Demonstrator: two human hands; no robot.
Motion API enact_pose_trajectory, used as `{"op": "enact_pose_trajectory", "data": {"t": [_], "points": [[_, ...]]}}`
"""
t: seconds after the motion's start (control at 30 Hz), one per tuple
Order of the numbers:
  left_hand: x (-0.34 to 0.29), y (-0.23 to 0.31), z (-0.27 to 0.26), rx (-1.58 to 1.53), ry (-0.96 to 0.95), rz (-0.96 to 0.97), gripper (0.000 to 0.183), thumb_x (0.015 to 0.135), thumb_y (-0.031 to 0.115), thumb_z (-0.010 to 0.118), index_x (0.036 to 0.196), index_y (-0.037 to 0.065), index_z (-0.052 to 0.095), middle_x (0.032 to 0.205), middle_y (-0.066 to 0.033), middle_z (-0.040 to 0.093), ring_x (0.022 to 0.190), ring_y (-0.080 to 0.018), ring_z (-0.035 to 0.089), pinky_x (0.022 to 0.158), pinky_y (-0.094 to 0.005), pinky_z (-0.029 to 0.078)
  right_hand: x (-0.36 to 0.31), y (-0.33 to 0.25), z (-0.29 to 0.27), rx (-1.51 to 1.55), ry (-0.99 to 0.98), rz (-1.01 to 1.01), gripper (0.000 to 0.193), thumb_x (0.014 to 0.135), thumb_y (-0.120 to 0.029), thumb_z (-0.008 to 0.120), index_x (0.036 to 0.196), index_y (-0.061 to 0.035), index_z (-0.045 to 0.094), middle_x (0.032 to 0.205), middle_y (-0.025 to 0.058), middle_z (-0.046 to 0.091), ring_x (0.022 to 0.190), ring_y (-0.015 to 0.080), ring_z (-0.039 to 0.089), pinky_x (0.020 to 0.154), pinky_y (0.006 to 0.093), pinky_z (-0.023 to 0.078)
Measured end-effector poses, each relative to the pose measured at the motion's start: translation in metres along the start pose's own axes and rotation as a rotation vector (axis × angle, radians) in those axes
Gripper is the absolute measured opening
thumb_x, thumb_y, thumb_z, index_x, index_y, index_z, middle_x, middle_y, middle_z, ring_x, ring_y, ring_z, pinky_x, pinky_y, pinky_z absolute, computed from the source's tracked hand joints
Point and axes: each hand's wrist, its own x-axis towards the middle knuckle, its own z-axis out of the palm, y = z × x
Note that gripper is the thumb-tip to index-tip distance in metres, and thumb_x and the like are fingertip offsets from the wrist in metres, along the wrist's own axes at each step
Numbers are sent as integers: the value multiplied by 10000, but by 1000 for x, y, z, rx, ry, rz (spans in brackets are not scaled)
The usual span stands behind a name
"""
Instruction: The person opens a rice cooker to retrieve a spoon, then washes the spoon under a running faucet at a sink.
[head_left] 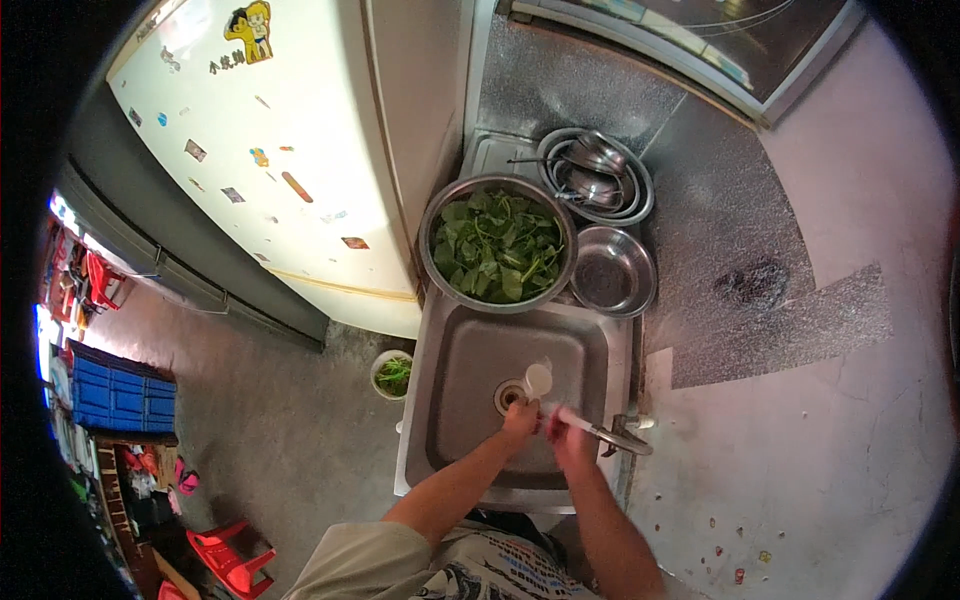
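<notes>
Over the steel sink [455, 370], my left hand [519, 418] is closed around the lower part of a small white round-ended thing [538, 379]; whether this is a cup or a spray head I cannot make out. It hangs beside the drain [509, 397]. My right hand [570, 442] is just to the right, smeared by motion, so its fingers do not show clearly. Close by it is the pale end of the tap spout [574, 418], which runs to the metal tap [624, 438] on the sink's right edge.
Beyond the sink, a large steel basin [428, 262] holds leafy greens [497, 246]. To its right are an empty steel bowl [612, 268] and nested steel bowls [648, 190]. A white fridge [300, 140] stands left; a small tub of green stems [393, 376] sits on the floor.
</notes>
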Motion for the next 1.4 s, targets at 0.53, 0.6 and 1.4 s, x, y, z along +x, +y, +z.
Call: {"op": "enact_pose_trajectory", "data": {"t": [0.53, 0.6, 1.4], "points": [[-13, -11, -40, -190, -153, -13, 215, 939, 190, 428, 1020, 28, 545, 759, -63, 557, 521, -138, 486, 460, -310, 429, 44, -18, 40, -51, 63, 213, 559, 967, -453, 368, 1286, 2, 424, 1270, 148, 522, 1127, 260, 516, 921, 397, 413], [-16, -10, -42, -208, -171, -8, 209, 938, 187, 426, 1021, 32, 539, 763, -63, 552, 519, -136, 480, 457, -306, 423, 47, -16, 42, -41, 89, 177, 531, 955, -455, 410, 1242, -14, 478, 1249, 141, 535, 1123, 250, 510, 892, 375, 422], [-97, 25, -55, 46, -152, 158, 202, 958, 218, 448, 881, 45, 519, 687, -13, 484, 538, -108, 447, 471, -267, 351, 117, 44, -11, -1428, 484, -366, 248, 825, -253, 606, 743, -20, 635, 657, 95, 627, 669, 238, 632, 611, 407, 477]]}}
